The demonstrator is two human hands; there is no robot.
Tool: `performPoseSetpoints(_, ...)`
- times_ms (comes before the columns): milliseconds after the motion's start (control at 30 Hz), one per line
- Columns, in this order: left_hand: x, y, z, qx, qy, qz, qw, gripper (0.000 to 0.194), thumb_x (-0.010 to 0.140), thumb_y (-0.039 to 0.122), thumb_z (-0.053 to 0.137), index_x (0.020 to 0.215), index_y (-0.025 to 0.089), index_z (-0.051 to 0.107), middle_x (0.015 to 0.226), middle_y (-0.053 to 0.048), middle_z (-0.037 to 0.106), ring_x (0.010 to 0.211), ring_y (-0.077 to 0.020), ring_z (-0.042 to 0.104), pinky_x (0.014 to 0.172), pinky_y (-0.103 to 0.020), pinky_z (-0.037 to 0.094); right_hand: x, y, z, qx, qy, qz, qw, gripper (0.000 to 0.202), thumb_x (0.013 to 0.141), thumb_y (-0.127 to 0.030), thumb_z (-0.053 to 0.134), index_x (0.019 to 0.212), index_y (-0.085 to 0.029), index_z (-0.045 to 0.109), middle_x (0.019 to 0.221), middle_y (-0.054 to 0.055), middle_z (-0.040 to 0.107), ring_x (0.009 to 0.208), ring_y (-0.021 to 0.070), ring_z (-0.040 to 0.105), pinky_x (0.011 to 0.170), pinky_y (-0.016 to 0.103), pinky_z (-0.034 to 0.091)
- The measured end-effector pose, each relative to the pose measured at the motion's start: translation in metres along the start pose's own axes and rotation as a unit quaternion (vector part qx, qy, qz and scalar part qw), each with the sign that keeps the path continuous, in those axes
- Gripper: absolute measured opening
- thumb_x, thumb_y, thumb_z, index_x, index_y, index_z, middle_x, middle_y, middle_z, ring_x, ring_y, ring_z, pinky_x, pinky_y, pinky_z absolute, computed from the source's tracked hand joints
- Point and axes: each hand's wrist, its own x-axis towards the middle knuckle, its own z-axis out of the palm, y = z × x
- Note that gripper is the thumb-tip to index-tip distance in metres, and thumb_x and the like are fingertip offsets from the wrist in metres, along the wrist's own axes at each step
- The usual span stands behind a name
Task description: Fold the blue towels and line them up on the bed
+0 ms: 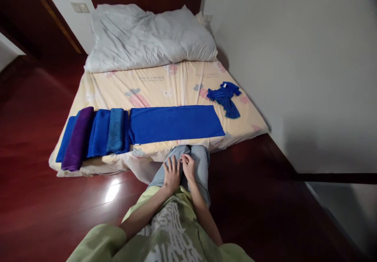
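Observation:
My left hand (172,174) rests on my thigh with its fingers spread, holding nothing. Beside it, my right hand (187,165) has its thumb and fingers pinched together; anything between them is too small to make out. Just beyond my knees, a blue cloth (176,123) lies flat along the near side of the bed. To its left sit several folded or rolled cloths: a purple one (78,138), a lighter blue one (115,130) and a blue one (100,132). A crumpled blue cloth (225,97) with a white tag lies farther back on the right.
The bed (156,89) has a cream printed sheet under a plastic-like cover. A large pale grey quilt or pillow (150,38) lies across its far end. White wall (288,77) rises on the right, and dark red floor (38,211) surrounds the near side.

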Motion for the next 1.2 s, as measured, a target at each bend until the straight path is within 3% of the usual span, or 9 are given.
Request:
performPoseSetpoints(133, -0.007, 0.011, 0.003, 0.032, 0.000, 0.031, 0.999, 0.072, 0.092, 0.021, 0.054, 0.161, 0.011, 0.036, 0.169, -0.024, 0.019, 0.154, -0.0496, 0.021, 0.118, -0.077, 0.025, 0.007, -0.009, 0.013, 0.195, 0.029, 0.105, 0.975, 0.034, 0.084, -0.051, 0.067, 0.092, -0.018, 0.071, 0.087, 0.010, 0.074, 0.071, 0.0238, 0.067, 0.063, 0.035, 0.054)
performPoseSetpoints(267, -0.005, 0.006, 0.002, 0.046, 0.000, 0.053, 0.998, 0.075, 0.094, 0.027, 0.055, 0.162, 0.007, 0.031, 0.168, -0.027, 0.016, 0.154, -0.0503, 0.019, 0.118, -0.076, 0.024, 0.016, -0.018, 0.018, 0.335, 0.021, 0.151, 0.930, 0.034, 0.079, -0.045, 0.075, 0.101, -0.019, 0.072, 0.089, 0.006, 0.072, 0.062, 0.0164, 0.061, 0.065, 0.033, 0.055)
performPoseSetpoints(400, -0.001, 0.003, 0.002, 0.055, -0.009, 0.059, 0.997, 0.072, 0.095, 0.032, 0.053, 0.160, 0.005, 0.035, 0.167, -0.028, 0.018, 0.154, -0.0503, 0.021, 0.119, -0.076, 0.023, 0.034, -0.025, 0.029, 0.448, -0.024, 0.191, 0.873, 0.040, 0.077, -0.032, 0.077, 0.114, -0.022, 0.066, 0.099, 0.004, 0.075, 0.066, 0.0151, 0.066, 0.072, 0.032, 0.059)
performPoseSetpoints(500, 0.000, 0.004, 0.002, 0.060, -0.018, 0.073, 0.995, 0.071, 0.096, 0.032, 0.052, 0.159, 0.005, 0.037, 0.166, -0.029, 0.021, 0.154, -0.0500, 0.022, 0.119, -0.075, 0.025, 0.050, -0.030, 0.043, 0.489, -0.040, 0.204, 0.847, 0.046, 0.076, -0.029, 0.076, 0.120, -0.022, 0.061, 0.107, 0.005, 0.076, 0.072, 0.0142, 0.069, 0.079, 0.032, 0.061)
performPoseSetpoints(633, 0.002, 0.004, -0.001, 0.066, -0.027, 0.084, 0.994, 0.068, 0.096, 0.032, 0.052, 0.157, 0.005, 0.041, 0.163, -0.030, 0.029, 0.152, -0.0500, 0.027, 0.117, -0.074, 0.030, 0.065, -0.037, 0.056, 0.519, -0.027, 0.211, 0.828, 0.040, 0.081, -0.033, 0.075, 0.115, -0.020, 0.060, 0.112, 0.007, 0.075, 0.077, 0.0137, 0.071, 0.086, 0.033, 0.062)
performPoseSetpoints(933, 0.008, 0.005, -0.010, 0.073, -0.052, 0.093, 0.992, 0.067, 0.095, 0.029, 0.053, 0.158, 0.010, 0.041, 0.160, -0.028, 0.038, 0.151, -0.0492, 0.031, 0.116, -0.073, 0.034, 0.081, -0.046, 0.071, 0.522, 0.028, 0.220, 0.824, 0.044, 0.081, -0.032, 0.077, 0.117, -0.022, 0.053, 0.092, 0.003, 0.078, 0.069, 0.0164, 0.073, 0.074, 0.033, 0.063)
performPoseSetpoints(1067, 0.020, 0.006, -0.028, 0.058, -0.097, 0.091, 0.989, 0.066, 0.094, 0.029, 0.056, 0.157, 0.011, 0.045, 0.160, -0.028, 0.039, 0.150, -0.0482, 0.035, 0.117, -0.070, 0.036, 0.092, -0.049, 0.074, 0.513, 0.062, 0.248, 0.819, 0.032, 0.080, -0.035, 0.079, 0.094, -0.020, 0.054, 0.080, 0.002, 0.076, 0.061, 0.0151, 0.071, 0.066, 0.028, 0.061)
performPoseSetpoints(1200, 0.058, -0.027, -0.074, -0.018, -0.212, 0.142, 0.967, 0.044, 0.093, 0.026, 0.055, 0.133, 0.014, 0.069, 0.150, -0.022, 0.055, 0.142, -0.0357, 0.051, 0.113, -0.047, 0.048, 0.099, -0.050, 0.072, 0.497, 0.067, 0.281, 0.819, 0.031, 0.081, -0.039, 0.078, 0.084, -0.019, 0.055, 0.081, 0.005, 0.078, 0.053, 0.0135, 0.067, 0.059, 0.026, 0.059)
